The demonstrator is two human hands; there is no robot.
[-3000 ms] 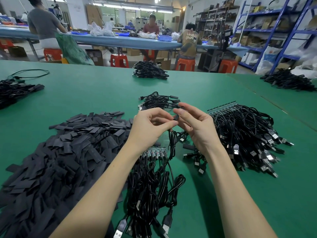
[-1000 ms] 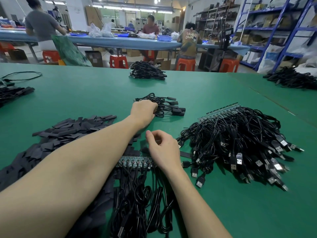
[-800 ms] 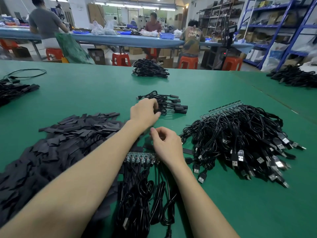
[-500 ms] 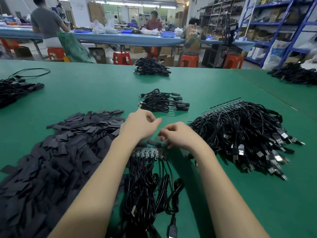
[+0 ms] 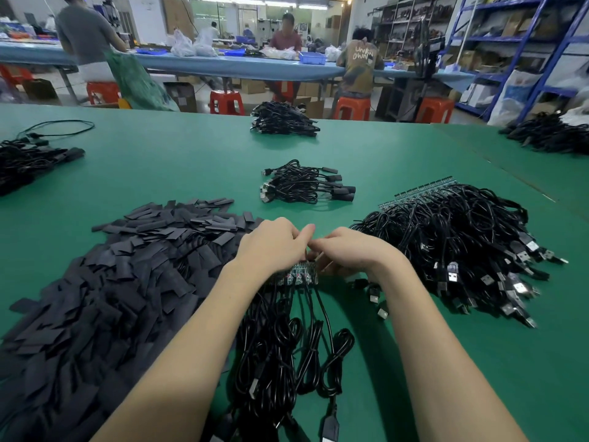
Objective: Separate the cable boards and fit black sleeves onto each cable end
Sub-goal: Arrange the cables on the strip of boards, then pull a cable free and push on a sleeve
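Both hands meet over the far edge of a narrow green strip of joined circuit boards (image 5: 298, 275), which lies on the green table (image 5: 178, 167) close to its near edge. The left hand (image 5: 271, 250) has its fingers curled down onto the strip's left part; the right hand (image 5: 347, 252) has its fingers curled at the strip's right end. The fingertips are hidden behind the knuckles, so the exact pinch on the boards cannot be made out.

The strip's long axis runs left to right across the table. Its black cables (image 5: 287, 342) trail from it toward the near edge, ending in USB plugs; the nearest plugs are cut off by the frame.

A large heap of flat black sleeves (image 5: 105, 288) lies to the left, touching the cables and partly hidden under the left forearm. A big pile of black cables on board strips (image 5: 452, 244) lies to the right, one strip showing at its far side. A small bundle of sleeved cables (image 5: 302, 186) lies beyond the hands, well apart from them, sleeved ends pointing right.
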